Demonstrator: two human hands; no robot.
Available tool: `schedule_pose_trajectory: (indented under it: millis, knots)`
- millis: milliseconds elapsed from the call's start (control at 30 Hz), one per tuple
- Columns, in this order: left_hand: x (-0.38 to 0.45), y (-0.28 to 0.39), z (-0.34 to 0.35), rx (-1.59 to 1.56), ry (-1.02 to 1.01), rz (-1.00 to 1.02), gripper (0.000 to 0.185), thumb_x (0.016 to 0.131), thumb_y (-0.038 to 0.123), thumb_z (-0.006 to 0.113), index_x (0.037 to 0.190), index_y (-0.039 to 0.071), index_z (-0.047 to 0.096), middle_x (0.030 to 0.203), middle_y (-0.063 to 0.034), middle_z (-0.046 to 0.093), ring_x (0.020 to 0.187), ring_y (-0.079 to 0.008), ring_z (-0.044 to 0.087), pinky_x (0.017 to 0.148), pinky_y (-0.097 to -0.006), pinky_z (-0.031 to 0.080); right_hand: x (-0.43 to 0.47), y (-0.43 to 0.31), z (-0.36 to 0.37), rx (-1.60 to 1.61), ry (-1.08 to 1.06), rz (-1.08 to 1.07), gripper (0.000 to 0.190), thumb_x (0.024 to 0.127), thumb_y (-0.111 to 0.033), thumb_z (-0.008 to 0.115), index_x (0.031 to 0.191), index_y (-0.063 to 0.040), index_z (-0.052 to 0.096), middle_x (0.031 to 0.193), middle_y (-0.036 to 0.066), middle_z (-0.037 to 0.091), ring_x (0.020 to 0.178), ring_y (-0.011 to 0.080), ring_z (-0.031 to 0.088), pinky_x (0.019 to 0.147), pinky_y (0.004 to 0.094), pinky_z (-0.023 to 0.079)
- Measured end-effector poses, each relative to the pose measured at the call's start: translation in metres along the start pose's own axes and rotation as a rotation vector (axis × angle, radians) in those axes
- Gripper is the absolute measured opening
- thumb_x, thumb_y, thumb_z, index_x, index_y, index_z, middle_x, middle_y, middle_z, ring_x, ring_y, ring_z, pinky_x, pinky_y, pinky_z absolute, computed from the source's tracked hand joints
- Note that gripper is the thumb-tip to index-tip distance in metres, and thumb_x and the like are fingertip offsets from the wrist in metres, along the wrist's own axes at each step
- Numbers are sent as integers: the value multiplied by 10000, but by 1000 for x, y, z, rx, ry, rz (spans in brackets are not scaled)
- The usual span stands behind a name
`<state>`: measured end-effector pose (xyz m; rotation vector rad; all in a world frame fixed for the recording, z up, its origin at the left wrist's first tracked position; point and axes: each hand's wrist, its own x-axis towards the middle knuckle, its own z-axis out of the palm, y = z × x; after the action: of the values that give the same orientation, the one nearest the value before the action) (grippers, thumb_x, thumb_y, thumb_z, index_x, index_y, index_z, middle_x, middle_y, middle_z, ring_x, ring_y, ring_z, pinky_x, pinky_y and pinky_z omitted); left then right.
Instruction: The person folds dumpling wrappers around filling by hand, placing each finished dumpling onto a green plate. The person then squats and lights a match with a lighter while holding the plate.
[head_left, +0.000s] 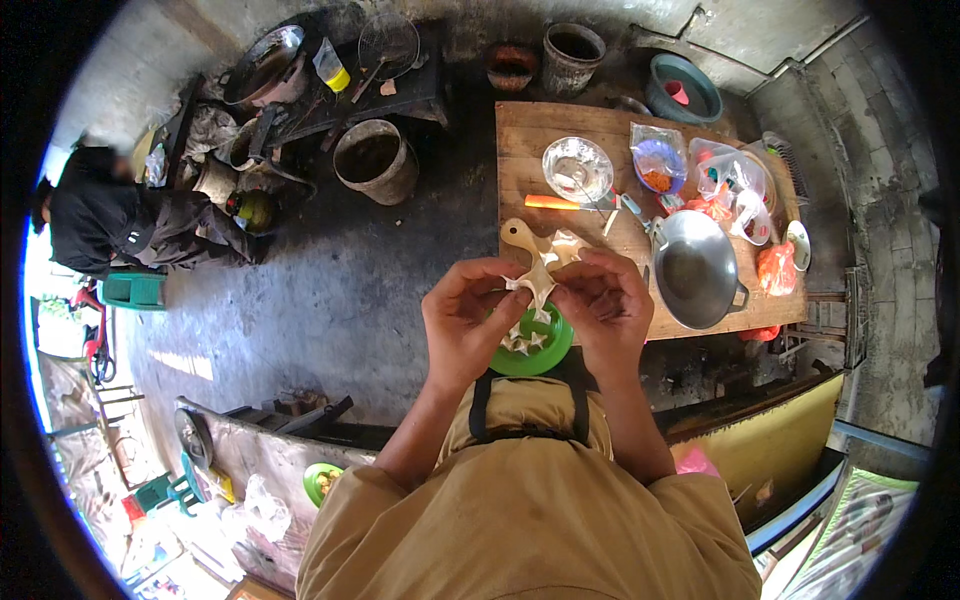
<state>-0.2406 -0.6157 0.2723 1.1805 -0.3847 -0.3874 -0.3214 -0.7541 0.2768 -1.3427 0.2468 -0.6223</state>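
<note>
My left hand (471, 319) and my right hand (611, 311) hold a pale dough wrapper (538, 282) between thumbs and fingertips. Its corners are drawn into points, and one hangs downward. Just below is a green plate (553, 351) bearing several small star-shaped dough pieces (523, 343); my hands cover part of its far rim. Beyond my fingers, a paddle-shaped cutting board (515, 232) lies on the wooden table, with what look like more wrappers (564, 244) on it, partly hidden by my right fingers.
On the wooden table (525, 146) are an orange-handled knife (552, 202), a glass bowl (577, 169), a purple bowl with orange filling (660, 169), plastic bags and a wok (695, 270). A bucket (376, 161) stands on the floor. At far left, a person (105, 210) sits on a green stool.
</note>
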Motion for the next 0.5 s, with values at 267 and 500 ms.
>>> schedule_pose_trajectory:
  millis: [267, 500]
  knots:
    - [-2, -2, 4, -60, 96, 36, 477, 821, -105, 707, 1237, -14, 492, 1062, -135, 691, 964, -167, 674, 856, -288, 561, -2, 2, 6, 150, 58, 65, 472, 813, 110, 708, 1234, -11, 533, 1030, 133, 681, 937, 164, 683, 816, 269, 571]
    - [-6, -8, 11, -80, 151, 75, 533, 824, -109, 694, 1294, 2, 469, 1041, -136, 697, 938, -154, 674, 813, -271, 556, -2, 4, 12, 237, 95, 49, 495, 817, 118, 699, 1261, -5, 515, 1048, 137, 672, 948, 177, 686, 830, 277, 571]
